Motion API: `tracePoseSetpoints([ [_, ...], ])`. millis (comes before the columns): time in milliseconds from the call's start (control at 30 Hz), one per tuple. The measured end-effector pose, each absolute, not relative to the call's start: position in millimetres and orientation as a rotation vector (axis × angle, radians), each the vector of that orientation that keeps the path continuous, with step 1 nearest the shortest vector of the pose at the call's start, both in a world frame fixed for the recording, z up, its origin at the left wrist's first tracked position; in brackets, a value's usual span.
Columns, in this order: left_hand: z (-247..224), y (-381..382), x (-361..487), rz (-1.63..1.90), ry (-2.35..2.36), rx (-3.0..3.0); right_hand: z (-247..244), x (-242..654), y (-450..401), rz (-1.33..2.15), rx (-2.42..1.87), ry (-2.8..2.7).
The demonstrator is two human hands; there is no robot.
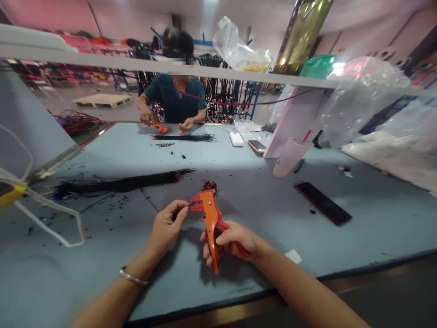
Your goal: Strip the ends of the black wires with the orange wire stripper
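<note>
My right hand [235,239] is wrapped round the handles of an orange and red wire stripper [210,209], whose jaws point left. Between thumb and fingers, my left hand [170,221] pinches a thin black wire [190,205] at the mouth of those jaws. How deep the wire's end sits in the jaws I cannot tell. Behind the tool lies a small pile of dark and coppery clippings [209,186]. A long bundle of black wires [119,182] stretches across the table beyond my left hand, with dark scraps scattered near it.
Opposite, a person [177,95] holds another orange tool [161,128] near a second wire bundle [184,137]. A black phone [322,202] and a cup [292,157] are at right. White cable [54,230] loops at left. A shelf [211,73] crosses above the table.
</note>
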State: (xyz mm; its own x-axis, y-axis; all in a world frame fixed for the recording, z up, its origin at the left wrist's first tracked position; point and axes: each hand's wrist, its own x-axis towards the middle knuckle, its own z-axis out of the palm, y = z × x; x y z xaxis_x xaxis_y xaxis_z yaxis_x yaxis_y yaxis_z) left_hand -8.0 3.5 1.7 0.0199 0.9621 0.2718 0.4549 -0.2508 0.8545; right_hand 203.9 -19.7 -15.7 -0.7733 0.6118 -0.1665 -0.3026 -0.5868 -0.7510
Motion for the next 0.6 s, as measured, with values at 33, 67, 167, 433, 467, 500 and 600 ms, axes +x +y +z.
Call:
tracePoseSetpoints([
  [33,1.6,3.5,-7.9,1.182,1.447,1.761,-15.0,203.8,-20.0,2.333,-0.564,-1.012],
  [67,1.5,3.6,-7.7,1.18,1.446,1.77,-14.0,203.8,-20.3,2.324,-0.567,-1.024],
  [167,1.7,3.6,-7.3,1.185,1.427,1.781,-9.2,204.0,-21.5,2.293,-0.617,-1.075],
  [433,4.7,2.2,-6.3,1.2,1.397,1.807,-2.1,203.7,-23.0,2.203,-0.756,-1.119],
  [467,5.0,2.0,-6.1,1.198,1.397,1.809,-2.7,203.4,-23.0,2.199,-0.758,-1.113],
  [500,5.2,1.9,-5.8,1.194,1.396,1.807,-3.2,203.1,-23.1,2.195,-0.762,-1.107],
  [600,5.3,1.7,-5.3,1.186,1.385,1.794,-4.2,202.7,-23.5,2.184,-0.769,-1.099],
])
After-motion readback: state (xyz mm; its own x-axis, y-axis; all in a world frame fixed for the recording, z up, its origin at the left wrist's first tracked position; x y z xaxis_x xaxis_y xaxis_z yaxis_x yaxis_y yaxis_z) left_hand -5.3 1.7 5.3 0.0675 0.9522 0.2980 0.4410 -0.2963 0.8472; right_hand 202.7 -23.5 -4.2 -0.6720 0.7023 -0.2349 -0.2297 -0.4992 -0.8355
